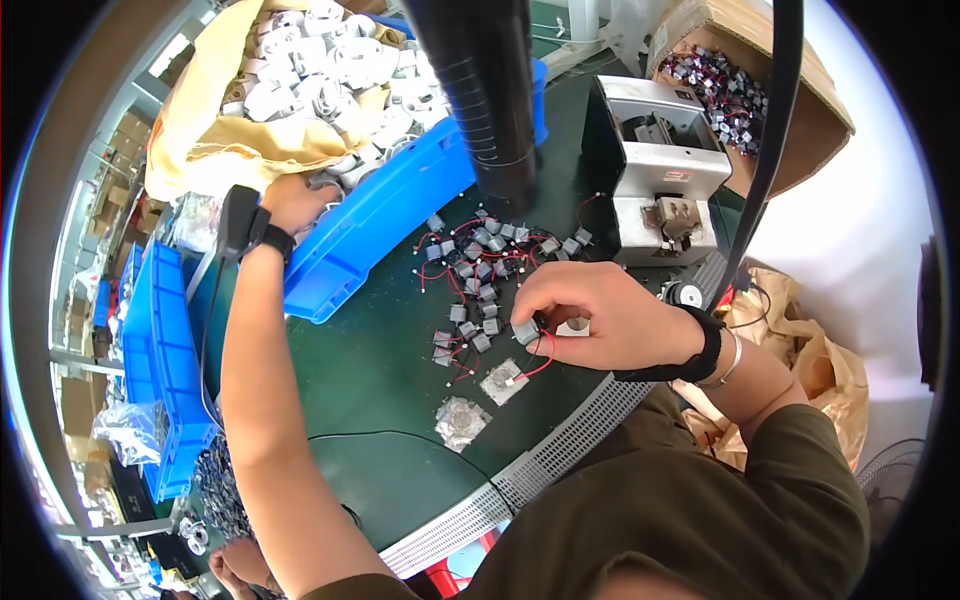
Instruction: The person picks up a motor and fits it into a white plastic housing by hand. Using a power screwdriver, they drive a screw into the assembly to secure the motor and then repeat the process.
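Observation:
Between the thumb and forefinger of my right hand [612,318] is a small grey motor [525,333], its red and black wires hanging below. Beside it on the green table lies a loose pile of similar small motors [480,262] with red leads. My left hand [292,206] reaches over the edge of a blue plastic bin [385,205], at the white plastic parts [315,75] heaped there. The bin's wall and the parts hide most of its fingers, so their grip is unclear. Two whitish, worn patches [462,423] mark the tabletop near my right hand.
A metal press-like fixture [665,165] stands at the right, before a cardboard box [815,130] of small wired parts. A thick black tube [480,100] rises mid-table. Another blue bin [170,350] is at the left. A perforated white strip [545,465] lines the near edge.

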`<state>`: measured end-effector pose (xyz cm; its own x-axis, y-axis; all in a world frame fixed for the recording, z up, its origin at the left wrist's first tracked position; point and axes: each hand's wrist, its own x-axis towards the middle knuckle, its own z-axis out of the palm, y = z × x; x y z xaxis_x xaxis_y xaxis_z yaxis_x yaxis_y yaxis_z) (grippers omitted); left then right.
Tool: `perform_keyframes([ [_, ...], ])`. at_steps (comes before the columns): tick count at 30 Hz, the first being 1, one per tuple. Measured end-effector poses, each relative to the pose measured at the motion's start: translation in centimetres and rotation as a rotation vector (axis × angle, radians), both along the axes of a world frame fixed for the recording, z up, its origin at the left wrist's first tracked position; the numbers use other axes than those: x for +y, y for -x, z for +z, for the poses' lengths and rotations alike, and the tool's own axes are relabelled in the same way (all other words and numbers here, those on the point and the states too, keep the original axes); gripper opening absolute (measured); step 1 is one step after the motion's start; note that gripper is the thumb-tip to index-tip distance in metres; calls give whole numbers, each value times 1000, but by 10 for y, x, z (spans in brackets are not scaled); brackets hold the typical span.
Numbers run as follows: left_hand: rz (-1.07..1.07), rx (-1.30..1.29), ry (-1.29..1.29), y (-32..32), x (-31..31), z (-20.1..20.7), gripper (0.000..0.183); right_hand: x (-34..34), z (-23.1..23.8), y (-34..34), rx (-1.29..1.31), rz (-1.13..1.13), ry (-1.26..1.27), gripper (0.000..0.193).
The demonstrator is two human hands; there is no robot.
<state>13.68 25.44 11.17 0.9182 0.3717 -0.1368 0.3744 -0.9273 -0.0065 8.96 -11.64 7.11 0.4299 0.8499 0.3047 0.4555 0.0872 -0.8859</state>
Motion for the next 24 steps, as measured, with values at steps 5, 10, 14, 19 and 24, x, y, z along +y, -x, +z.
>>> perform_keyframes([
  [5,-156,-796,-84,68,5,-2,40,-21,-11,0,196,-44,-143,24],
  [10,-216,-835,713,126,-126,-25,36,-50,-23,-14,373,-201,-222,25],
  [14,-532,-780,556,130,-218,-70,33,-56,-18,-13,317,-244,-220,27],
  [19,-677,-751,640,125,-240,-97,35,-63,-24,-7,408,-277,-245,28],
  [24,-782,-859,549,117,-247,-110,49,-58,-31,-10,395,-223,-171,30],
])
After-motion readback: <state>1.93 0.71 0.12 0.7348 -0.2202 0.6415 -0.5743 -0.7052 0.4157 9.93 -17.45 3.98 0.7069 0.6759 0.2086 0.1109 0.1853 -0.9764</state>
